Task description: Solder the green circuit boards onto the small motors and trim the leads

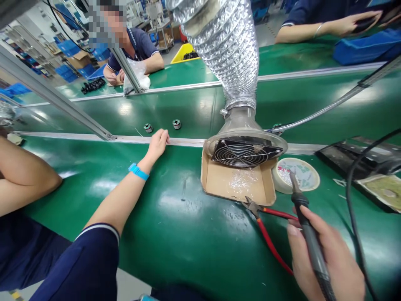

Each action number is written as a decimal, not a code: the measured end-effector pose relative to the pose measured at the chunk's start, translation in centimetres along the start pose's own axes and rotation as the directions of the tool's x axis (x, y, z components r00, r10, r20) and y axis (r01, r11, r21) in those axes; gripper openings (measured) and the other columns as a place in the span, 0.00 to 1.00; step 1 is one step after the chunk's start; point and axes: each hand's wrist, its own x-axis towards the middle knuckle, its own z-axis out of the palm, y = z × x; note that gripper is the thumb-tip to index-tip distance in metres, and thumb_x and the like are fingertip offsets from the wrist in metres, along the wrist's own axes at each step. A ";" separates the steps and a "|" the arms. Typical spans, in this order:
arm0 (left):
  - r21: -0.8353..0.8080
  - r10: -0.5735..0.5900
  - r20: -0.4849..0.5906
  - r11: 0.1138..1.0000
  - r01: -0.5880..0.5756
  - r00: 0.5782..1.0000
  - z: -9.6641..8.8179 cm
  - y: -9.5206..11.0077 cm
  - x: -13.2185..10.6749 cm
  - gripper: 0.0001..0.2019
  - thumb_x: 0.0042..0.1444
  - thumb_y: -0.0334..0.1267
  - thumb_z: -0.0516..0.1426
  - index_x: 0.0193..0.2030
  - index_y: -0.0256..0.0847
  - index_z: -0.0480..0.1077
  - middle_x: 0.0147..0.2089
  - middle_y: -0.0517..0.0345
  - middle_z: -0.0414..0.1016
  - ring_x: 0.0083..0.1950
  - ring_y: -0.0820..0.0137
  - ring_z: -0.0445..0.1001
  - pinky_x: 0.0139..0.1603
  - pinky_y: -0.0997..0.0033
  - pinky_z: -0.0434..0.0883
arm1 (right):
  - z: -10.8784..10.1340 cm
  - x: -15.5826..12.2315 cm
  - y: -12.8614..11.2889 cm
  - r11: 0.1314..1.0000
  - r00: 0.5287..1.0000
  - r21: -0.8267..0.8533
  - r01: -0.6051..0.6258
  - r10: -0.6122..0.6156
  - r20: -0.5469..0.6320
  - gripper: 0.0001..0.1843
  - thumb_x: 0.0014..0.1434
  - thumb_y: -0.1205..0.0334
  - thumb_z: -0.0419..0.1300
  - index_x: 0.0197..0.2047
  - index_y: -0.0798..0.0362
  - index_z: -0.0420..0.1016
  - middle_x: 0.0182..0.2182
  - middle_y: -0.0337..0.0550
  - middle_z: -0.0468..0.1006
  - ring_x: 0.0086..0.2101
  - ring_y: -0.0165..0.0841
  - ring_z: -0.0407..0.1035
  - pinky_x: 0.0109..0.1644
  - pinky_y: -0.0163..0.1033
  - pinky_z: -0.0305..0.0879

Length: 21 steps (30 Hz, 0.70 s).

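My left hand point(158, 143) reaches far forward to the metal rail point(188, 142) at the edge of the green conveyor belt point(194, 110); its fingers curl on the rail with nothing in them. Two small round metal parts point(148, 128) point(177, 123) lie on the belt just beyond it. My right hand point(326, 255) grips a black soldering iron point(308, 234), tip pointing up toward a white tin point(296, 174). Red-handled cutters point(266, 228) lie on the green bench beside that hand.
A fume fan point(244, 151) on a silver duct point(228, 50) stands over a cardboard tray point(234, 184). A black stand with a sponge point(382, 188) sits at right. Another person's arm point(25, 175) rests at left; other workers sit across the belt.
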 end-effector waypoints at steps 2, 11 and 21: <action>-0.004 -0.059 -0.084 0.998 0.058 0.995 1.1 0.7 3.6 0.15 0.72 0.44 0.48 0.49 0.37 0.71 0.50 0.49 0.76 0.51 0.65 0.76 0.54 0.61 0.74 | 0.3 0.1 0.2 1.000 1.000 -0.005 0.027 -0.027 -0.013 0.24 0.64 0.46 0.56 0.58 0.49 0.72 0.46 0.52 0.80 0.43 0.46 0.76 0.49 0.52 0.72; 0.027 -0.014 0.046 1.000 0.013 0.999 1.6 3.6 4.4 0.18 0.65 0.42 0.60 0.58 0.37 0.69 0.57 0.47 0.73 0.55 0.61 0.75 0.56 0.53 0.75 | 0.7 0.5 0.1 0.994 0.988 0.004 0.109 -0.108 -0.106 0.20 0.64 0.53 0.57 0.56 0.51 0.72 0.44 0.47 0.79 0.42 0.37 0.76 0.46 0.43 0.73; -0.142 0.276 0.522 0.961 -0.237 0.807 -2.7 4.3 -11.9 0.23 0.58 0.46 0.63 0.60 0.46 0.70 0.47 0.54 0.70 0.36 0.69 0.70 0.41 0.66 0.72 | 0.7 -0.6 0.4 0.993 0.987 0.090 -0.075 0.087 -0.137 0.21 0.61 0.50 0.62 0.54 0.50 0.75 0.45 0.48 0.79 0.42 0.38 0.75 0.47 0.47 0.73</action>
